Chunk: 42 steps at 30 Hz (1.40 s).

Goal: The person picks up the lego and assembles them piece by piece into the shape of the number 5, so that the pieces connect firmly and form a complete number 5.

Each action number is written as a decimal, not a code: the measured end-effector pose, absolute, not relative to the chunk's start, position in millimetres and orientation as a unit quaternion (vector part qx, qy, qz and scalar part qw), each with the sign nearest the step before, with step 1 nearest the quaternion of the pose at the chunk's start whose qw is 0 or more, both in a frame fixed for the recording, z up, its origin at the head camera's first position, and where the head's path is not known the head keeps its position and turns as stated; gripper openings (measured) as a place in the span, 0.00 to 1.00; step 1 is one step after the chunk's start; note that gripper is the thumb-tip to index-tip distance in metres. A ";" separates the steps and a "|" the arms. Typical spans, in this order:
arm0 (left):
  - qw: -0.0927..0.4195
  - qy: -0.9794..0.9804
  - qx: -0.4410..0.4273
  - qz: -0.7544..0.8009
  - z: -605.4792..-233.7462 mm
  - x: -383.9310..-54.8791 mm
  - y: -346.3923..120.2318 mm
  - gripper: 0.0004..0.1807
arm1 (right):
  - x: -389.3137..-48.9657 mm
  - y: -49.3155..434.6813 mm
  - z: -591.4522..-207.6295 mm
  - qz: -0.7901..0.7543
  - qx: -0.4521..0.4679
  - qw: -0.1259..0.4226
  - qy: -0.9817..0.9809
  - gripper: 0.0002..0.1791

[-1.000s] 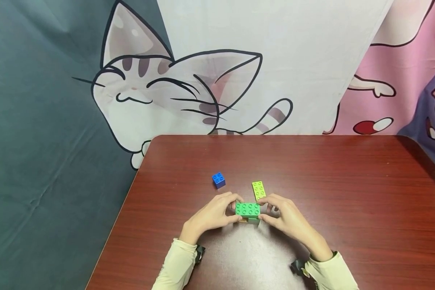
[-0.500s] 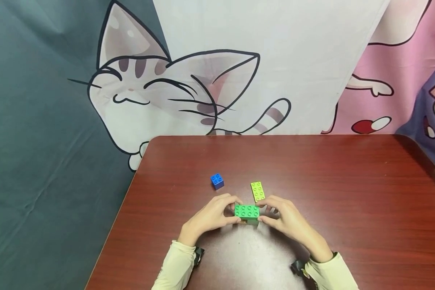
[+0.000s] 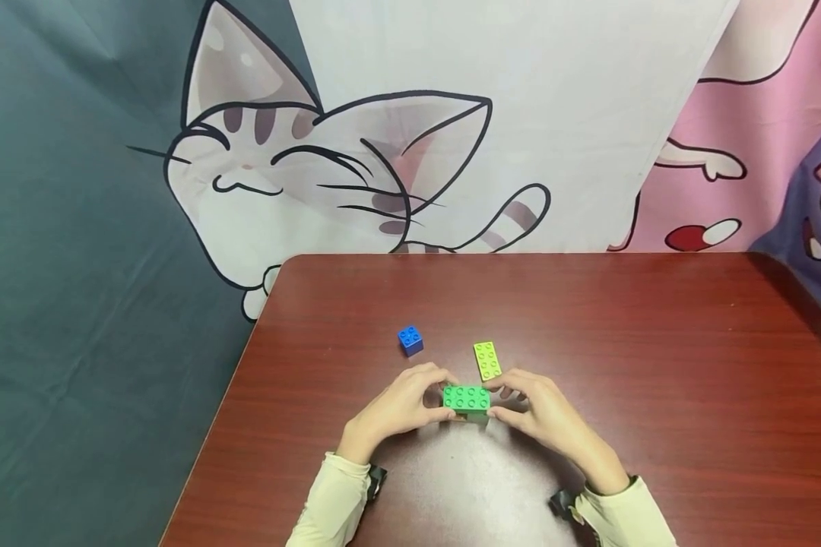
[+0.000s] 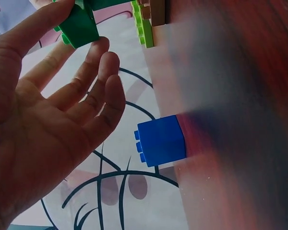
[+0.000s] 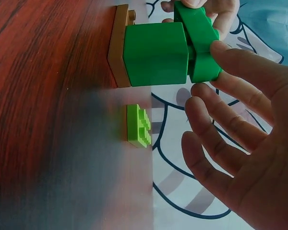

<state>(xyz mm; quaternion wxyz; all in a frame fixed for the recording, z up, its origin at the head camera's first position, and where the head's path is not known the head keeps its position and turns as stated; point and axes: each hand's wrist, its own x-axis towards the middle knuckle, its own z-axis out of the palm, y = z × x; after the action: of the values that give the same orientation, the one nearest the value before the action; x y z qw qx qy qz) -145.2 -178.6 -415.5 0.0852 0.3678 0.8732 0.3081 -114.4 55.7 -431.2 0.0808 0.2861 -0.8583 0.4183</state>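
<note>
your left grip (image 3: 404,401) is grasping one end of an eight-stud green brick (image 3: 467,399), your thumb on the near side and a finger on the far side. your right grip (image 3: 539,406) pinches the opposite end in the same way, so the brick lies level between your two hands, studs up, near the middle of the bench (image 3: 657,342). the lower fingers of both hands are loosely bent and off the brick.

right under it, in the right wrist view, you have a green block (image 5: 156,55) on a brown base piece (image 5: 117,50), with one brown stud in sight past the block. the brick sits at a slight angle to the block's top; you cannot tell from here whether the two are fully joined.

just beyond your right fingers, a lime-green eight-stud brick (image 3: 487,361) lies flat on the bench. farther to your left, past your left hand, a four-stud blue brick (image 3: 410,340) stands with studs up. behind the bench you face a backdrop with a smiling cartoon cat (image 3: 315,167).
</note>
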 end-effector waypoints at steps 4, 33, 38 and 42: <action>0.091 0.872 0.364 0.315 -415.4 -143.5 -182.6 0.18 | -112.2 52.0 -431.2 0.416 0.289 0.064 -0.860 0.17; 0.069 0.868 0.367 0.328 -418.7 -147.6 -176.0 0.17 | -115.2 57.3 -434.4 0.397 0.314 0.102 -0.857 0.17; 0.070 0.867 0.363 0.334 -419.3 -148.4 -174.7 0.17 | -114.3 53.7 -434.6 0.392 0.304 0.114 -0.861 0.18; 0.071 0.866 0.361 0.339 -420.7 -147.9 -175.1 0.16 | -113.8 51.3 -437.2 0.377 0.291 0.119 -0.871 0.19</action>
<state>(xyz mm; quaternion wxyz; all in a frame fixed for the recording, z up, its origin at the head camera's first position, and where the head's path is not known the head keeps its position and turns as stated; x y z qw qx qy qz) -147.9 -175.1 -420.7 0.0705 0.3605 0.8661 0.3389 -113.8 51.3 -437.2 0.1194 0.2913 -0.8712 0.3767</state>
